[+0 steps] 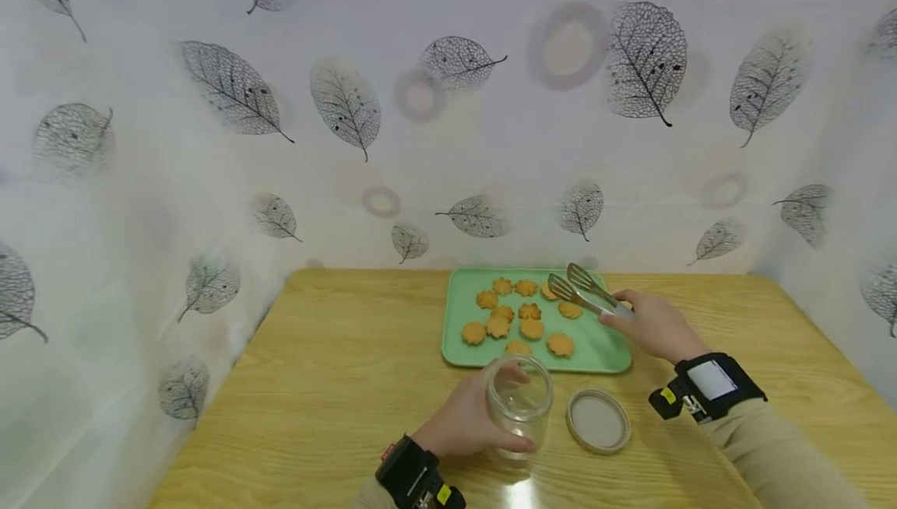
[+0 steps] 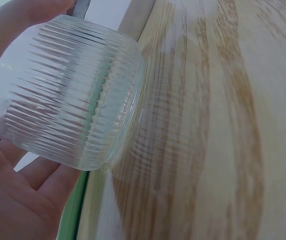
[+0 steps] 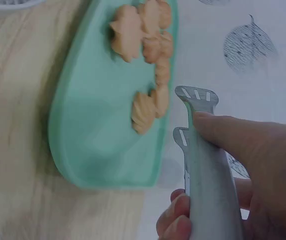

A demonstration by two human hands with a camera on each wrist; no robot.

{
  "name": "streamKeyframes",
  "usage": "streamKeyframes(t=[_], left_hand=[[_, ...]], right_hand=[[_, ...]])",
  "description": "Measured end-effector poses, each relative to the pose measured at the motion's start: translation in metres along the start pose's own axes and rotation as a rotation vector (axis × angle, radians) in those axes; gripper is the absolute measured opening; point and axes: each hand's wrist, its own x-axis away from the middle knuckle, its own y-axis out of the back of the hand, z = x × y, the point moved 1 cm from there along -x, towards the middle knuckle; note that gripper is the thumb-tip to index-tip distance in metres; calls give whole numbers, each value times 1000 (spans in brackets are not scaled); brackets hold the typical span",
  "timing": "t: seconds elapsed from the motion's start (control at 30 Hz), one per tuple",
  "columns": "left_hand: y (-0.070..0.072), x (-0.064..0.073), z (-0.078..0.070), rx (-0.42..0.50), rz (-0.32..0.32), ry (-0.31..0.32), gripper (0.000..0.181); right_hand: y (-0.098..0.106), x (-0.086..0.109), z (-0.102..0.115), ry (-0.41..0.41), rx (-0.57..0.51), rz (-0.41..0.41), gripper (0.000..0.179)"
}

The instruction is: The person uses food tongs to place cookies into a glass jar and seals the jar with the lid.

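Note:
My left hand (image 1: 466, 419) grips a clear glass jar (image 1: 520, 408), fingers and thumb round its sides; the left wrist view shows the jar's ribbed wall (image 2: 78, 95) close over the table. In my right hand (image 1: 655, 326) is a pair of metal tongs (image 1: 596, 291), held between thumb and fingers. The slotted tong heads stand apart above the right back part of a green tray (image 1: 603, 349), with nothing between them. Several golden cookies (image 1: 530, 328), some flower-shaped, lie on the tray, mostly at its left and middle. In the right wrist view the tongs (image 3: 208, 175) appear beside the tray.
A round jar lid (image 1: 598, 421) lies on the wooden table (image 1: 336, 369), right of the jar and in front of the tray. A white leaf-patterned curtain (image 1: 420, 143) rises behind the table and along both sides.

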Motion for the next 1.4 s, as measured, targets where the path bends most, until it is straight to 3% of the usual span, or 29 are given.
streamKeyframes(t=[0.37, 0.67, 0.8, 1.07, 1.23, 1.4], left_hand=[[-5, 1, 1, 22, 14, 13, 92], [-5, 1, 1, 24, 6, 5, 91], [-5, 0, 2, 24, 9, 19, 90], [-1, -3, 3, 12, 0, 9, 84], [0, -1, 3, -13, 5, 53, 94], [0, 1, 3, -32, 2, 116, 111]], right_hand=[[-23, -8, 10, -8, 63, -21, 64], [-14, -1, 17, 14, 69, -80, 58], [8, 21, 34, 51, 28, -82, 61], [59, 85, 79, 189, 6, -109, 63], [62, 118, 90, 285, 40, -86, 50], [52, 135, 91, 342, 27, 17, 49]])
